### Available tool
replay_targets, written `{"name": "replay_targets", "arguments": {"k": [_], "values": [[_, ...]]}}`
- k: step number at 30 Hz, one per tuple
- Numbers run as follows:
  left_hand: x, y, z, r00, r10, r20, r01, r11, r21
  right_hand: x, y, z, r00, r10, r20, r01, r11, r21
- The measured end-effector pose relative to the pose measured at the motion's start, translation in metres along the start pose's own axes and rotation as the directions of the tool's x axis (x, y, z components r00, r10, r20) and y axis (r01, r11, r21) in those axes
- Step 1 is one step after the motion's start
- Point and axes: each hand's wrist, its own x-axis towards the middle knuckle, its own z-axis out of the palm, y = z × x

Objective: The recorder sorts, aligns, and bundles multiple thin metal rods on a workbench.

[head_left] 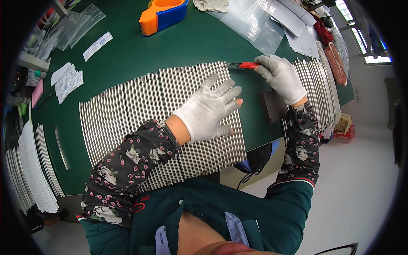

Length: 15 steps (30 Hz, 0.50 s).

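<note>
A wide row of thin, shiny metal rods (114,117) lies side by side on the green table, their ends roughly lined up. My left hand (208,109), in a white glove with some bare fingertips, rests flat across the right part of the row with its fingers spread. Beyond the row's far right corner, my right hand (281,80), also gloved, is closed on a red-handled tool (248,65). The tool's thin dark tip points left, close to the rod ends; its exact kind is unclear.
A dark flat block (272,106) sits below my right hand. More rods (316,91) lie at the right, others (47,161) at the left beside paper sheets (36,168). An orange-and-blue tape dispenser (163,16), plastic bags (255,25) and paper labels (68,80) are farther back.
</note>
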Motion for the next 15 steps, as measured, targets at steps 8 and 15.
{"name": "replay_targets", "arguments": {"k": [8, 15], "values": [[0.006, -0.003, 0.002, 1.0, 0.004, 0.02, -0.003, 1.0, -0.02, 0.022, 0.009, -0.001, 0.997, -0.048, 0.06, 0.053, 0.996, -0.074], [0.002, -0.005, 0.001, 1.0, -0.012, 0.022, 0.013, 0.999, -0.04, 0.036, 0.015, 0.004, 0.993, -0.08, 0.084, 0.09, 0.988, -0.123]]}}
